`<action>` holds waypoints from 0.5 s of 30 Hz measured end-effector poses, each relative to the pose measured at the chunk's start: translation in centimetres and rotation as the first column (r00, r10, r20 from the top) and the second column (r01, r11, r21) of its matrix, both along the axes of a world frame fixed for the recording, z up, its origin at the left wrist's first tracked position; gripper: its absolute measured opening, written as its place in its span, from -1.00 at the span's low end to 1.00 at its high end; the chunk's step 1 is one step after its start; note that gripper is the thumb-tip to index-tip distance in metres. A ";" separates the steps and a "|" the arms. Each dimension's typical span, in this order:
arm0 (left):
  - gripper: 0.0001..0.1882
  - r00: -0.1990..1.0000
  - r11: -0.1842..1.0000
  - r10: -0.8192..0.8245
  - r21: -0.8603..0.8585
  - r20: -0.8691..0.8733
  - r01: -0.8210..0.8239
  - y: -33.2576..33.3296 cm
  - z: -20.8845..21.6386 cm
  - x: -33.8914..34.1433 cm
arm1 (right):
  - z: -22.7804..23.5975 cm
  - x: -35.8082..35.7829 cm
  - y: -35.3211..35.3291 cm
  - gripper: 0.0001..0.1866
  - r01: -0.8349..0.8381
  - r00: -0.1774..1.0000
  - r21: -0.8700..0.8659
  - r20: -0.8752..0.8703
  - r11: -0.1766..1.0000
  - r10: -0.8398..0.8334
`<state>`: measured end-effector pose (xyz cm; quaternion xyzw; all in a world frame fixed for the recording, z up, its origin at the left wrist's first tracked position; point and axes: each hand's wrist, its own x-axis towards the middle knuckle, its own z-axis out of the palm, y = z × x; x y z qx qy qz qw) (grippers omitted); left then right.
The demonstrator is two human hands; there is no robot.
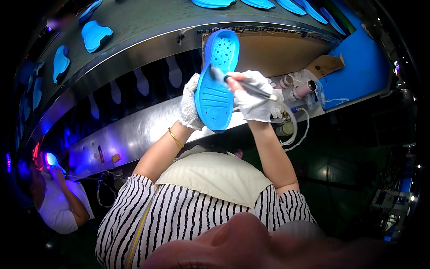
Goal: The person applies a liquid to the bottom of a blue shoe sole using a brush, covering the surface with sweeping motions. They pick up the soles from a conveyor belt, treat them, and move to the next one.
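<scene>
A bright blue shoe sole [214, 101] stands tilted up above the metal bench, its inner face with holes and ridges toward me. My left hand [191, 104], in a white knitted glove, is closed around its left edge. My right hand [253, 99], also in a white glove with a bare fingertip showing, grips a brush [260, 92] with a dark handle. The brush's blurred bristles are at the sole's narrow middle, seemingly touching its surface. From the handle's rear end a pale tube [294, 121] curves down.
Beyond the bench [134, 134] runs a green conveyor belt [148, 18] carrying several blue soles [95, 36]. Cardboard [268, 51] leans behind my right hand, beside pink rolls [304, 89] and a blue panel [358, 67]. Another person [67, 201] holds a glowing sole at lower left.
</scene>
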<state>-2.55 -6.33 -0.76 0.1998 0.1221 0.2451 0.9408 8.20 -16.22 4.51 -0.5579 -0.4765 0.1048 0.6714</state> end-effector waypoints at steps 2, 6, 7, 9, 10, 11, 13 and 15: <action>-0.41 0.982 0.996 -0.041 -0.065 0.183 0.054 0.2 -0.4 0.5 | -0.9 -0.8 0.4 -0.87 -0.028 0.974 0.098 0.228 0.995 0.005; -0.39 0.979 0.996 -0.088 0.002 0.183 0.089 0.5 -0.1 -0.2 | -0.2 0.0 -0.3 -0.89 -0.229 0.967 0.103 -0.087 0.968 0.238; -0.41 0.984 0.996 -0.093 0.023 0.153 0.091 0.4 0.0 -0.7 | -0.1 0.9 0.2 -0.92 -0.166 0.948 0.205 -0.237 0.965 0.214; -0.42 0.987 0.993 -0.121 0.009 0.106 0.121 0.0 0.1 -0.5 | 1.2 1.8 1.2 -0.91 0.094 0.963 0.153 -0.266 0.984 -0.050; -0.43 0.988 0.991 -0.134 0.001 0.081 0.134 -0.3 0.2 -0.4 | 1.0 1.8 1.5 -0.91 0.091 0.982 0.140 -0.175 0.986 -0.066; -0.43 0.997 0.997 -0.066 0.034 -0.026 0.067 -0.8 0.6 -0.3 | 0.9 1.5 1.8 -0.92 0.090 0.993 0.127 -0.083 0.988 -0.080; -0.37 0.982 0.989 -0.121 -0.072 0.146 0.133 -0.3 0.4 -0.6 | 1.3 0.6 1.1 -0.91 -0.082 0.996 0.106 -0.030 0.991 0.085; -0.38 0.974 0.986 -0.168 0.012 0.154 0.169 -0.1 1.2 -1.1 | 0.9 2.4 1.0 -0.92 -0.112 0.951 0.087 -0.281 0.990 0.132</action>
